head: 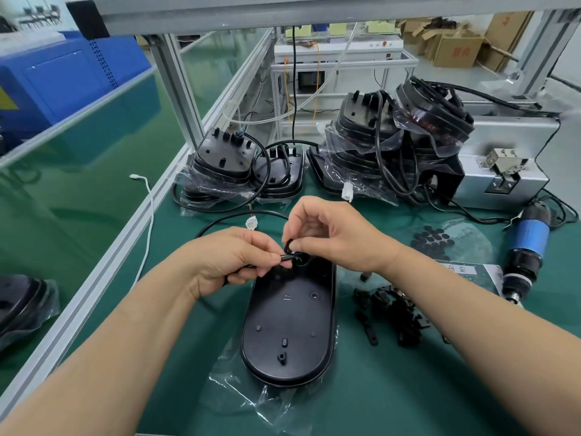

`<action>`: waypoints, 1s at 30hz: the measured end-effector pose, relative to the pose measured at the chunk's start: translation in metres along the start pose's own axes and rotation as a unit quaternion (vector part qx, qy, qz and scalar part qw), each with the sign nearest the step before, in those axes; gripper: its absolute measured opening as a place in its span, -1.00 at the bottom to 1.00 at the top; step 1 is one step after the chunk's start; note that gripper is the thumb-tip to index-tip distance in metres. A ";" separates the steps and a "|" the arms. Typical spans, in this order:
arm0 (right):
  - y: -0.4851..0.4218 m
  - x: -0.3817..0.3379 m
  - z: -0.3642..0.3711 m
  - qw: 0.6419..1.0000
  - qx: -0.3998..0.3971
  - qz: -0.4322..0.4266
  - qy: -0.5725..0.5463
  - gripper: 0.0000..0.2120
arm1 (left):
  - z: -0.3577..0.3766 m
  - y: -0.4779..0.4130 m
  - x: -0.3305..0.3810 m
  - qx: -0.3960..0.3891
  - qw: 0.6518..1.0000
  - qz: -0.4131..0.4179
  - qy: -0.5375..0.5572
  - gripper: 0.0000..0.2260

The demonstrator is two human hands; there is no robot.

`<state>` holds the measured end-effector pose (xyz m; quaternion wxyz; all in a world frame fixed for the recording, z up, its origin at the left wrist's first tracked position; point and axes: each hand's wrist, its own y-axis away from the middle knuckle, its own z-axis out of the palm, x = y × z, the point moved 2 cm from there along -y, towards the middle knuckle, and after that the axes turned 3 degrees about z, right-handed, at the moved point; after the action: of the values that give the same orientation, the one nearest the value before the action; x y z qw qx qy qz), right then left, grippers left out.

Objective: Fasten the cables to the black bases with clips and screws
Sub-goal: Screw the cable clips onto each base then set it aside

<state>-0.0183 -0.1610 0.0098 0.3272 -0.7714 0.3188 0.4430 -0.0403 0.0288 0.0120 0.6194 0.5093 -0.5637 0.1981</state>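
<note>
A black oval base (pixel 289 325) lies on its clear plastic bag in front of me on the green mat. Above its far end my left hand (pixel 229 262) grips a black cable (pixel 220 220) that loops away to a white connector (pixel 251 222). My right hand (pixel 327 234) pinches a small black clip (pixel 288 246) right at the cable, just over the base's far end. Where clip and cable meet is partly hidden by my fingers.
Loose black clips (pixel 393 313) lie right of the base, black round pads (pixel 432 240) beyond them. A blue electric screwdriver (pixel 528 247) lies far right beside a grey screw feeder (pixel 503 174). Bagged bases with cables (pixel 377 146) are stacked at the back. An aluminium rail (pixel 94 278) borders the left.
</note>
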 end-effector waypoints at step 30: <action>0.084 0.000 -0.061 0.924 0.208 0.188 0.262 -0.84 | 0.016 -0.002 0.014 0.135 0.975 0.057 -0.167 -0.93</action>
<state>-0.0554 -0.2578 0.0150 0.2957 -0.7008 0.6169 0.2020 -0.0426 0.0096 0.0208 0.4301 0.5813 -0.6550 0.2193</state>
